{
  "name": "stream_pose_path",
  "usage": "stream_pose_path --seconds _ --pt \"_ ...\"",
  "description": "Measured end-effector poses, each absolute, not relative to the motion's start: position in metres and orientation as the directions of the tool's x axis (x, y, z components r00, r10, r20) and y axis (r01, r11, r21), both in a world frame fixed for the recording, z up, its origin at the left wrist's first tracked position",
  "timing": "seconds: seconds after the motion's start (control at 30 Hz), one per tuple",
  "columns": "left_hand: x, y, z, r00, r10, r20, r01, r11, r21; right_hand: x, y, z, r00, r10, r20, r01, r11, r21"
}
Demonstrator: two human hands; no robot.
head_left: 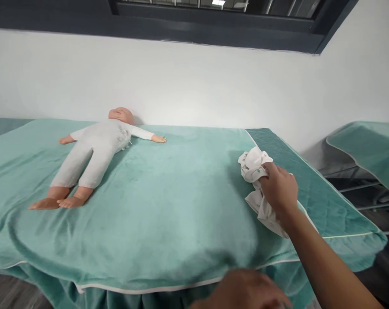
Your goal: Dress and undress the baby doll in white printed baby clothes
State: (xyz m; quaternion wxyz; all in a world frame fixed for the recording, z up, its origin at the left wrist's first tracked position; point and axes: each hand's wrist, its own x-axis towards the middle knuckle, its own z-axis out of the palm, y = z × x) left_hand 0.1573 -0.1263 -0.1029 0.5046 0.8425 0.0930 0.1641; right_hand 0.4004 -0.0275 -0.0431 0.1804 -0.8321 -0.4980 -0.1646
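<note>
My right hand point(279, 186) is closed on a crumpled white cloth point(254, 165) with small green prints, at the right side of the bed. Part of the cloth hangs below the fist, and its folds hide what kind of piece it is. Low in the picture, by the bed's front edge, my left hand point(242, 292) is blurred and partly cut off, so its fingers are unclear. A baby doll point(99, 139) with a white fabric body lies on its back at the left, arms spread, far from both hands.
A green blanket point(168, 206) covers the bed and drapes over its front edge. Quilted darker green bedding point(323, 201) shows at the right end. Behind stands a white wall point(194, 86) under a dark window frame point(213, 32). Another green-covered bed point(371, 146) is at the far right.
</note>
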Motion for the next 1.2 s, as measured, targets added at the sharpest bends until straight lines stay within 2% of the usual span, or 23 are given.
stream_pose_path --seconds 0.07,0.1,0.13,0.23,0.3,0.4,0.5,0.6,0.73,0.8,0.87,0.97,1.03,1.2 --pt "0.159 -0.086 -0.099 0.859 0.483 0.169 0.055 -0.416 0.908 0.403 -0.019 -0.033 0.533 0.709 0.461 0.846 -0.431 -0.316" --pt "0.16 -0.066 -0.097 0.772 0.62 0.142 0.073 -0.308 0.949 0.404 -0.014 -0.026 0.587 0.663 0.464 0.803 -0.407 -0.435" --pt "0.161 -0.047 -0.095 0.71 0.694 0.119 0.049 -0.218 0.975 0.405 -0.009 -0.02 0.641 0.615 0.459 0.747 -0.364 -0.556" --pt "0.168 -0.002 -0.091 0.63 0.775 0.059 -0.12 0.021 0.993 0.405 0.006 0.002 0.766 0.503 0.4 0.525 -0.131 -0.841" --pt "0.175 0.017 -0.09 0.633 0.773 0.039 -0.235 0.144 0.961 0.4 0.015 0.016 0.792 0.503 0.345 0.368 0.058 -0.928" --pt "0.183 0.03 -0.091 0.616 0.787 0.044 -0.356 0.228 0.906 0.381 0.021 0.037 0.728 0.599 0.334 0.203 0.277 -0.939" --pt "0.184 0.034 -0.091 0.534 0.846 0.005 -0.479 0.298 0.825 0.354 0.02 0.057 0.579 0.719 0.384 0.134 0.38 -0.915" --pt "0.181 0.035 -0.093 0.468 0.882 -0.053 -0.582 0.352 0.733 0.327 0.021 0.076 0.383 0.813 0.439 0.152 0.414 -0.898" --pt "0.181 0.035 -0.096 0.464 0.885 -0.035 -0.603 0.345 0.72 0.295 0.032 0.088 0.211 0.855 0.473 0.115 0.459 -0.881" --pt "0.182 0.032 -0.097 0.439 0.898 0.0 -0.625 0.306 0.718 0.28 0.037 0.085 0.088 0.89 0.447 0.04 0.445 -0.895" --pt "0.182 0.03 -0.096 0.4 0.917 0.014 -0.666 0.28 0.691 0.268 0.037 0.075 -0.088 0.929 0.361 0.019 0.363 -0.931" --pt "0.18 0.029 -0.094 0.361 0.932 -0.004 -0.72 0.282 0.634 0.258 0.028 0.05 -0.26 0.952 0.161 0.172 0.21 -0.962" --pt "0.178 0.03 -0.094 0.373 0.927 -0.047 -0.711 0.318 0.627 0.259 0.02 0.031 -0.234 0.966 0.107 0.312 0.179 -0.933" --pt "0.175 0.029 -0.104 0.4 0.897 -0.191 -0.646 0.423 0.636 0.3 0.013 -0.013 0.051 0.969 0.241 0.68 0.143 -0.719"
